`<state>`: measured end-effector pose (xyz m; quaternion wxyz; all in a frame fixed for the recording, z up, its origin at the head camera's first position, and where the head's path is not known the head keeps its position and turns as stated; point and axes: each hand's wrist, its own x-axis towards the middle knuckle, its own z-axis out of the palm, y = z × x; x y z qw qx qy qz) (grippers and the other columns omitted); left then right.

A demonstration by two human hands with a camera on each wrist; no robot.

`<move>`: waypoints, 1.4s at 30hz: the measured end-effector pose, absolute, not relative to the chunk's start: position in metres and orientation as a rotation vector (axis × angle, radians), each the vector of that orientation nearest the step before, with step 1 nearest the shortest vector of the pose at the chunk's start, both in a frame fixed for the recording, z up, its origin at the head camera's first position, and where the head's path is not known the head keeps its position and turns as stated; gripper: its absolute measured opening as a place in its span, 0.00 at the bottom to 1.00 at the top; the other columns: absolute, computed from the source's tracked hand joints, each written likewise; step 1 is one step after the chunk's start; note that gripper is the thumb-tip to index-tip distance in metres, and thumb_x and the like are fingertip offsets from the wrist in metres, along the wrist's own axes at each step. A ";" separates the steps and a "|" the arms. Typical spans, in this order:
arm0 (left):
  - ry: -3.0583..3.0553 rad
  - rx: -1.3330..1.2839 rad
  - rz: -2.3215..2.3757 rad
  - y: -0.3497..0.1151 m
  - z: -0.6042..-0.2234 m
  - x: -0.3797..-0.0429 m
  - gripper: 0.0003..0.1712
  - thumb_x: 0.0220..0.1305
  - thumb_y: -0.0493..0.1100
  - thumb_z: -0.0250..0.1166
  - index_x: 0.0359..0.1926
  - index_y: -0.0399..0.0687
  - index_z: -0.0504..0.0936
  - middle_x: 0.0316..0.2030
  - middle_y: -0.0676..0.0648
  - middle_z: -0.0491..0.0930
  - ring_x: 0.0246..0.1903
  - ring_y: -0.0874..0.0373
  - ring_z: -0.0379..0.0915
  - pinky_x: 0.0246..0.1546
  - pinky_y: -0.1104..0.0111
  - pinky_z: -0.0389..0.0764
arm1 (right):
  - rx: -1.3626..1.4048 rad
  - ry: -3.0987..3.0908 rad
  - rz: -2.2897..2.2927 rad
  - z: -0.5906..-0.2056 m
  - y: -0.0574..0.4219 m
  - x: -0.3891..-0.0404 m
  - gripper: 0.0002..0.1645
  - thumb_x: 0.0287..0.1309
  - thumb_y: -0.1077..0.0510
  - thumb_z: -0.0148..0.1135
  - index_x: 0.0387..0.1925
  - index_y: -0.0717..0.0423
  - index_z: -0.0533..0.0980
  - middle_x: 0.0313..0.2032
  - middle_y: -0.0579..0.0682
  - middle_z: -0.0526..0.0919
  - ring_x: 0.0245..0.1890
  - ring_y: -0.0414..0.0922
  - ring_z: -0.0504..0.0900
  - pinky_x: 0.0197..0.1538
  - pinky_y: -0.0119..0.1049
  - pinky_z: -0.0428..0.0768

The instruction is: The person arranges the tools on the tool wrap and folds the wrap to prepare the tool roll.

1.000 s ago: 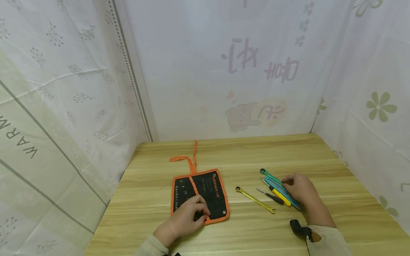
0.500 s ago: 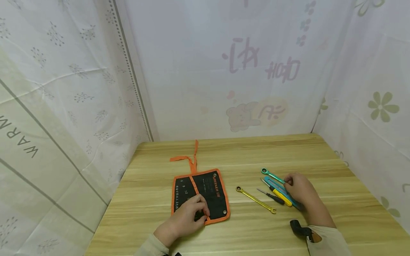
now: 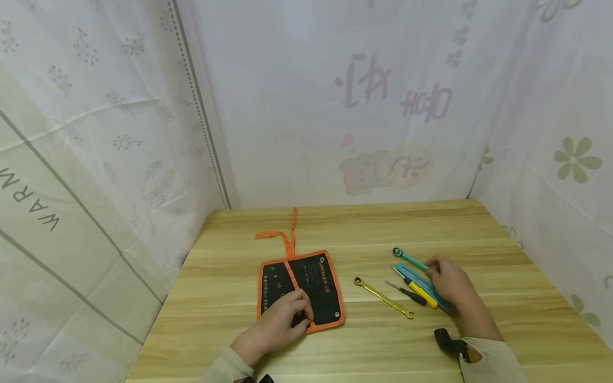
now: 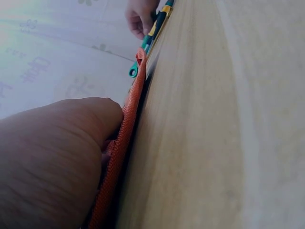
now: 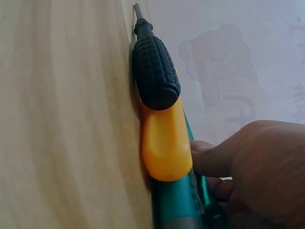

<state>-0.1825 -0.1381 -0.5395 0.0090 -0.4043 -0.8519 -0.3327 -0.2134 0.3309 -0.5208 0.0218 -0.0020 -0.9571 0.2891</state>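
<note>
On the table, in the head view, lies a black tool pouch (image 3: 313,290) with orange trim and orange ties (image 3: 289,242). My left hand (image 3: 280,322) rests over its near edge and pinches the orange border (image 4: 125,138), as the left wrist view shows. My right hand (image 3: 449,279) holds a green ratchet wrench (image 3: 411,258) between thumb and fingers, its ring end pointing away to the left. Close beside that hand lie a teal utility knife (image 3: 415,274), a yellow-handled screwdriver (image 3: 423,294) and a small black-handled screwdriver (image 3: 413,296).
A yellow-gold ratchet wrench (image 3: 383,298) lies between the pouch and the screwdrivers. The wooden table (image 3: 354,229) meets patterned cloth walls (image 3: 287,106) at the back and both sides.
My right hand has lifted the green wrench slightly and shifted it away from the utility knife. The left hand stays on the pouch. The head view has shifted a little.
</note>
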 end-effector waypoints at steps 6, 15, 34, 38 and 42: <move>-2.691 -1.241 -1.084 -0.139 -0.539 -0.183 0.09 0.70 0.39 0.71 0.41 0.63 0.85 0.44 0.62 0.73 0.38 0.70 0.72 0.40 0.74 0.79 | -0.041 -2.947 0.959 -0.519 0.330 -0.215 0.11 0.77 0.66 0.52 0.53 0.65 0.77 0.39 0.55 0.81 0.37 0.51 0.78 0.40 0.50 0.77; -2.695 -1.172 -1.052 -0.143 -0.538 -0.184 0.07 0.70 0.40 0.71 0.42 0.61 0.85 0.46 0.60 0.71 0.36 0.68 0.71 0.38 0.74 0.78 | -0.040 -2.947 0.953 -0.523 0.330 -0.217 0.13 0.76 0.60 0.56 0.54 0.64 0.78 0.40 0.55 0.81 0.38 0.51 0.78 0.41 0.50 0.78; -2.718 -1.210 -1.099 -0.142 -0.539 -0.186 0.07 0.76 0.40 0.66 0.42 0.62 0.81 0.48 0.62 0.71 0.35 0.71 0.71 0.37 0.75 0.79 | 0.019 -2.848 0.938 -0.518 0.317 -0.216 0.12 0.75 0.56 0.63 0.53 0.56 0.83 0.40 0.50 0.80 0.37 0.49 0.75 0.37 0.44 0.74; -2.714 -1.237 -1.114 -0.141 -0.538 -0.185 0.07 0.76 0.41 0.65 0.43 0.62 0.80 0.48 0.62 0.72 0.35 0.71 0.71 0.37 0.75 0.79 | 0.067 -2.796 0.965 -0.517 0.309 -0.215 0.11 0.74 0.57 0.65 0.53 0.54 0.83 0.40 0.49 0.80 0.36 0.48 0.74 0.36 0.42 0.73; -2.716 -1.245 -1.129 -0.139 -0.538 -0.185 0.06 0.76 0.41 0.65 0.43 0.61 0.81 0.48 0.62 0.72 0.35 0.72 0.72 0.37 0.75 0.79 | 0.145 -2.762 1.063 -0.516 0.297 -0.214 0.10 0.72 0.58 0.67 0.52 0.52 0.84 0.39 0.48 0.79 0.33 0.48 0.74 0.32 0.39 0.75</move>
